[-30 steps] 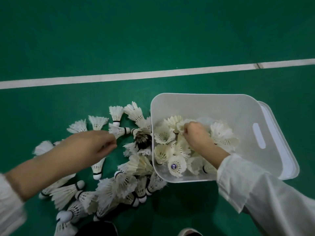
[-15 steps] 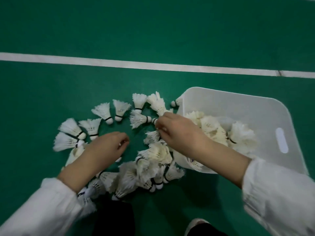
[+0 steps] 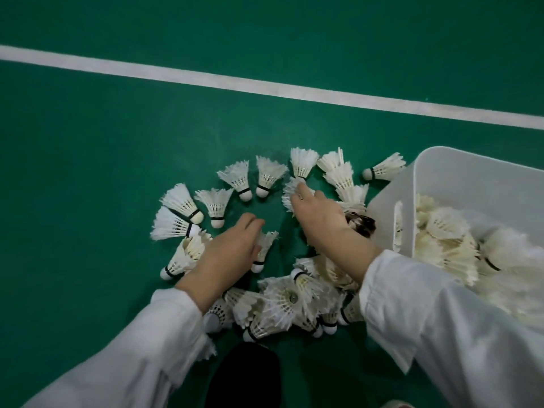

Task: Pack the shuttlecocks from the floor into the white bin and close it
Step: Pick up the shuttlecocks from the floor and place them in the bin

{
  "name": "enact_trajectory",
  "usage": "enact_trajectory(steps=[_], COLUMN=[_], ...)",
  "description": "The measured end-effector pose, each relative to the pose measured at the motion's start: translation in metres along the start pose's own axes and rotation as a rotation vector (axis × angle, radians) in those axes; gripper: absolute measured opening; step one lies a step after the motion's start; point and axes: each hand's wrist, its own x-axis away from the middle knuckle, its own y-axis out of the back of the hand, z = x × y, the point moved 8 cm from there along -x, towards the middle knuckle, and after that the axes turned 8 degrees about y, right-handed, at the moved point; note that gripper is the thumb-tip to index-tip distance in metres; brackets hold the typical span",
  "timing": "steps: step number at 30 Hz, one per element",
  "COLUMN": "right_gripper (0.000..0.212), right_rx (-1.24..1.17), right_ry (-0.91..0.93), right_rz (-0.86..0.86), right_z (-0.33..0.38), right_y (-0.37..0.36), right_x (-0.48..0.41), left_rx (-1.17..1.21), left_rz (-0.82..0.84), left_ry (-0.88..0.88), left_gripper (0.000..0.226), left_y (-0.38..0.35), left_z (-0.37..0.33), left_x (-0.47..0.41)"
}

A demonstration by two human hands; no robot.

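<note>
Several white shuttlecocks (image 3: pixel 215 203) lie in a loose ring on the green floor, with a denser heap (image 3: pixel 282 304) near my knees. My left hand (image 3: pixel 229 254) grips one shuttlecock (image 3: pixel 265 245) by its feather skirt, cork pointing toward me. My right hand (image 3: pixel 318 213) reaches past it, fingertips curled onto the feathers of another shuttlecock (image 3: pixel 290 195). A dark brown feathered shuttlecock (image 3: pixel 360 225) lies beside my right wrist. The white bin (image 3: pixel 418 178) stands at the right edge, open and piled with shuttlecocks (image 3: pixel 441 234). Its lid is out of view.
A white court line (image 3: pixel 265 86) crosses the green floor (image 3: pixel 117 142) beyond the ring. My dark trouser knee (image 3: pixel 244 375) and a shoe tip (image 3: pixel 394 404) are at the bottom edge. One shuttlecock (image 3: pixel 382 169) lies against the bin's far corner.
My right hand left the bin and moved left onto the floor shuttlecocks. The left hand stayed low, holding its shuttlecock. The view swung left, putting the bin at the right edge.
</note>
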Motion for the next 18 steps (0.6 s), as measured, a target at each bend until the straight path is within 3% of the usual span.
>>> enact_trajectory(steps=[7, 10, 13, 16, 18], right_gripper=[0.045, 0.031, 0.016, 0.017, 0.019], right_rx=[-0.015, -0.126, -0.269, -0.361, -0.397], right_ry=[-0.006, -0.028, -0.074, -0.058, -0.040], right_rz=[-0.021, -0.090, -0.239, -0.282, -0.279], right_z=[-0.006, -0.006, -0.003, 0.005, 0.010], right_y=[0.000, 0.005, 0.013, 0.016, 0.016], right_x=[-0.011, -0.009, -0.001, 0.005, 0.009], left_rx=[0.024, 0.163, 0.219, 0.150, 0.095], left_rz=[0.159, 0.121, -0.024, -0.165, -0.120], left_ry=[0.076, 0.136, 0.241, 0.331, 0.386], left_gripper=[0.019, 0.026, 0.041, 0.056, 0.057], left_y=[-0.018, 0.005, 0.042, 0.065, 0.061], left_z=[0.016, 0.024, 0.045, 0.070, 0.079], left_x=[-0.001, 0.006, 0.004, -0.014, -0.028])
